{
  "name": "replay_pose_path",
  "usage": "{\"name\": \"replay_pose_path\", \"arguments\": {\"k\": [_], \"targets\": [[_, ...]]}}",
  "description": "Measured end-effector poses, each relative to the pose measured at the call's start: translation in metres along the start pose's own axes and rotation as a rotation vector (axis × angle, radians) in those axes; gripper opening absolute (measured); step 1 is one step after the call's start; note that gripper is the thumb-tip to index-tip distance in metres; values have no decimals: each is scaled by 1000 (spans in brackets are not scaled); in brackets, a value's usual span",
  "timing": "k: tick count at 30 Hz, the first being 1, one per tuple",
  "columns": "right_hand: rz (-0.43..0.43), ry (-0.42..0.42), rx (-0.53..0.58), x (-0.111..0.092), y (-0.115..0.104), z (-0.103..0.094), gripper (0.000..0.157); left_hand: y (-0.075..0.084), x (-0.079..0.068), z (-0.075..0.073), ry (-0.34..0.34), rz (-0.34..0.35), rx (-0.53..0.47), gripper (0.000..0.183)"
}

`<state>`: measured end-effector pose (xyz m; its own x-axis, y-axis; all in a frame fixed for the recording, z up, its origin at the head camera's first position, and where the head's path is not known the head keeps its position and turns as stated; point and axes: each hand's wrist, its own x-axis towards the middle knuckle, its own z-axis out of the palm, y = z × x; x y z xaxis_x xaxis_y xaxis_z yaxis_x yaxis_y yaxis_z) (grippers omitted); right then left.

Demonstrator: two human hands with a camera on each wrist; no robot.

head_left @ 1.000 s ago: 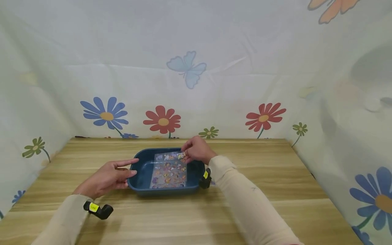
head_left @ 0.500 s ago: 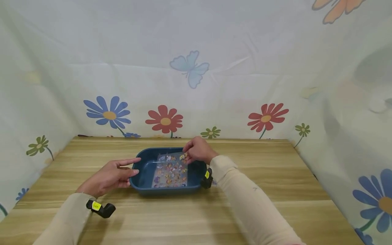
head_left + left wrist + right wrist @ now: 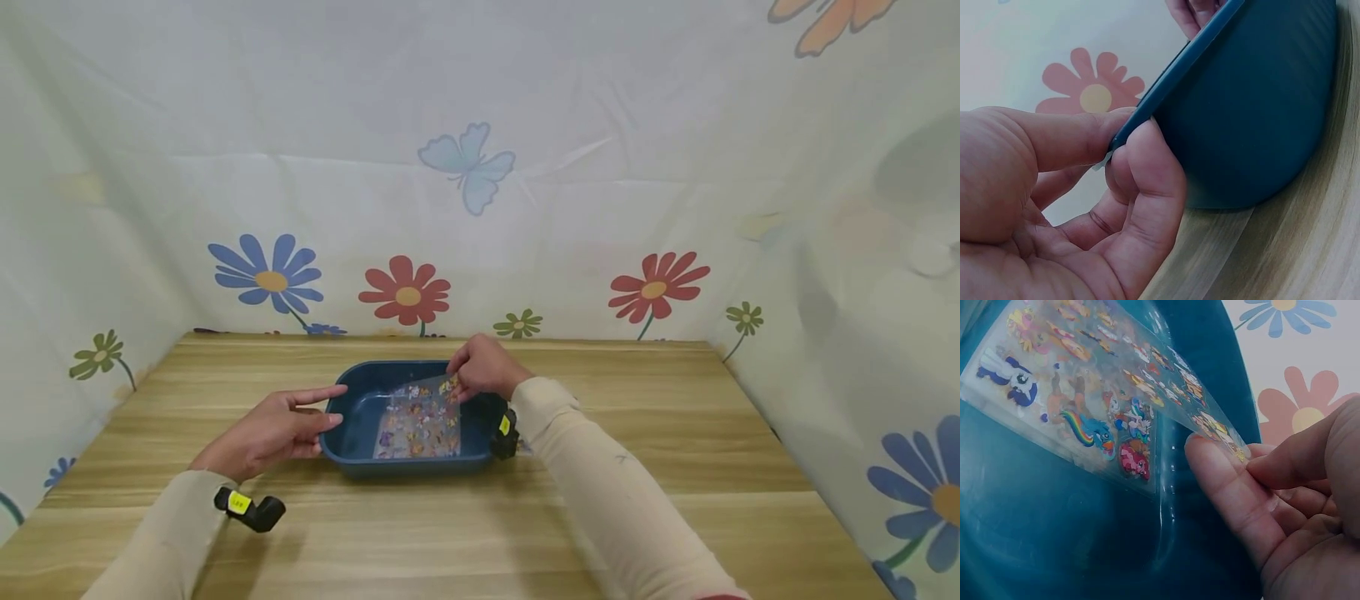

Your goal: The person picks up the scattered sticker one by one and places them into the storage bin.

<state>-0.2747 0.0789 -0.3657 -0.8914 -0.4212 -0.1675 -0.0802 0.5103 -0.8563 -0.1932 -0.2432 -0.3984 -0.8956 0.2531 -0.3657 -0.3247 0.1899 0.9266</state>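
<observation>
A deep blue, rounded rectangular plastic tray [image 3: 412, 469] stands on the table. My left hand [image 3: 270, 429] pinches its left rim, thumb on one side and curled fingers on the other, as the left wrist view shows. Inside the tray lies a clear sticker sheet [image 3: 420, 425] printed with small colourful cartoon ponies. My right hand [image 3: 487, 367] pinches the sheet's far right corner between thumb and fingers. In the right wrist view that corner of the sticker sheet [image 3: 1088, 425] is lifted and bent over a lower layer; whether this is a second sheet I cannot tell.
The wood-grain table [image 3: 390, 542] reaches back to a pale cloth backdrop [image 3: 315, 208] printed with flowers and butterflies. Black camera mounts [image 3: 255, 510] sit at both wrists. A small patterned bit [image 3: 524, 447] shows beside the right wrist, mostly hidden.
The sheet's upper edge has been bent and drawn towards the right hand, so its far left corner has shifted right. Both hands keep their grips; the whole view has shifted slightly.
</observation>
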Motion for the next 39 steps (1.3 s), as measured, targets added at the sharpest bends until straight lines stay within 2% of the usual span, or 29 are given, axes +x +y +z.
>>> {"name": "replay_pose_path", "arguments": {"k": [17, 31, 39], "targets": [[24, -3, -72, 6, 3, 5, 30, 1, -1, 0, -7, -3, -10, 74], [52, -8, -40, 6, 2, 7, 26, 1, 0, 0, 5, -9, 11, 74], [45, 8, -80, 4, 0, 7, 26, 1, -1, 1, 8, -12, 10, 74]]}}
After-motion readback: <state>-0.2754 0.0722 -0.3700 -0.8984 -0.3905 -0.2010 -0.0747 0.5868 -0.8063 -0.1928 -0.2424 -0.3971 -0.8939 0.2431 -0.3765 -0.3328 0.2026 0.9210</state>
